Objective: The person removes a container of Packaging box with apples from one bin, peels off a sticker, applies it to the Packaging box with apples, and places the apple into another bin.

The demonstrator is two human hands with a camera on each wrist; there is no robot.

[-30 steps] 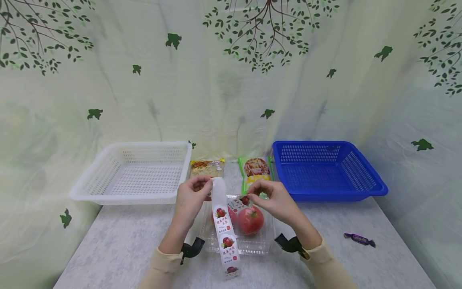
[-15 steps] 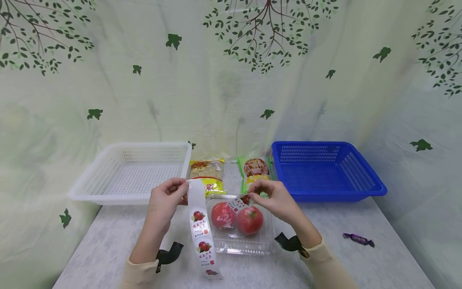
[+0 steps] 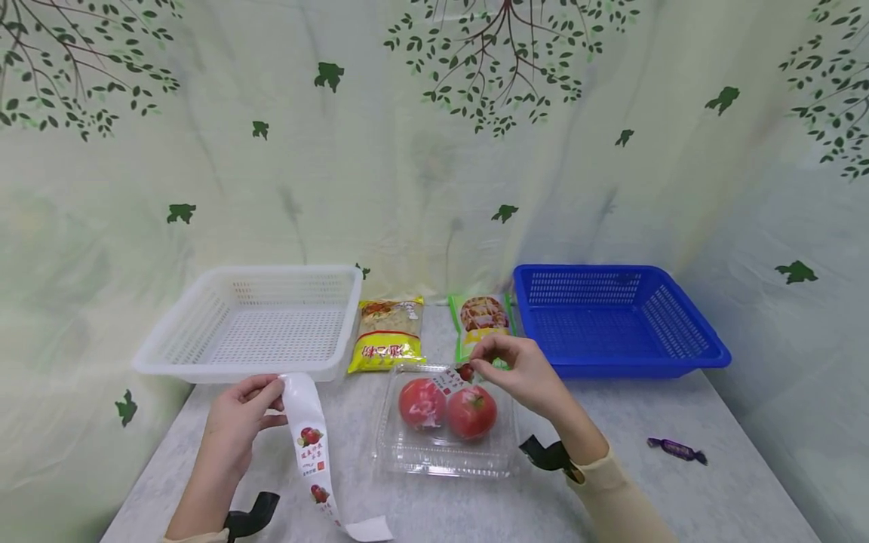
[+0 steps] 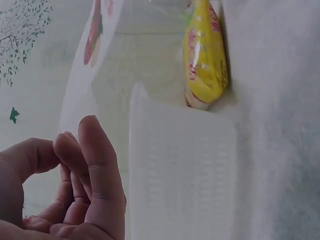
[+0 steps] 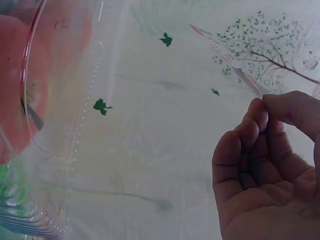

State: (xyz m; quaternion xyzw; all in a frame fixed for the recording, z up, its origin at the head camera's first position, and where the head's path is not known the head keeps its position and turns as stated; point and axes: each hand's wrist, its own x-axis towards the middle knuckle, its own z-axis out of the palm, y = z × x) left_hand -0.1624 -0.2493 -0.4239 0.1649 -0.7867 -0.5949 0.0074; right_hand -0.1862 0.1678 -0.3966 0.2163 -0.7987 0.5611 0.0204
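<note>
Label strip appears to be smooth paper, faintly glossy; clamshell box is clear, shiny plastic; white basket and blue basket are perforated plastic; yellow packet is glossy film; tabletop appears matt; backdrop is creased sheeting.

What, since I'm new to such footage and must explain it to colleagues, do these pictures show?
There is no robot here: a person works with two bare hands. The wide picture comes from a camera worn on the head; the two closer ones come from a camera on each wrist, so they look turned sideways. On the table sit a white basket, a blue basket, a yellow packet, a green-edged packet, a purple wrapped sweet and a clear plastic box holding two red fruits. The left hand pinches a strip of printed labels. The right hand pinches a single label above the box.
</note>
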